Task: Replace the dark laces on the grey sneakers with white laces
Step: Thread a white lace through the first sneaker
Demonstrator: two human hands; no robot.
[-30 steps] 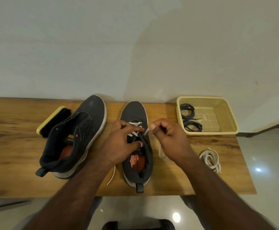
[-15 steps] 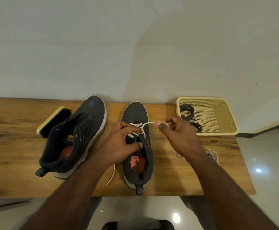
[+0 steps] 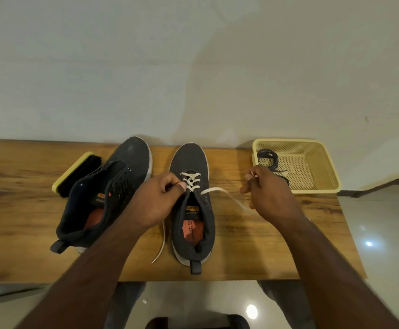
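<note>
arms: bare, no sleeves | hands (image 3: 160, 200): bare, no gloves/rings | legs: grey trousers

Two sneakers on desk (image 3: 253, 252), toes toward wall. Left sneaker (image 3: 120, 184) tipped on its side; brush (image 3: 75, 173) just left of it, touching or nearly so. Right sneaker (image 3: 191, 210) upright at centre, lace (image 3: 214, 191) crossed through its front eyelets. One lace end trailing on desk left of right sneaker's heel, other end running right to right hand (image 3: 268, 193). Left hand (image 3: 155, 200) between sneakers, on right sneaker's eyelet edge. Basket (image 3: 317, 186) at far right by wall, old laces (image 3: 268, 157) inside at its left end.
</note>
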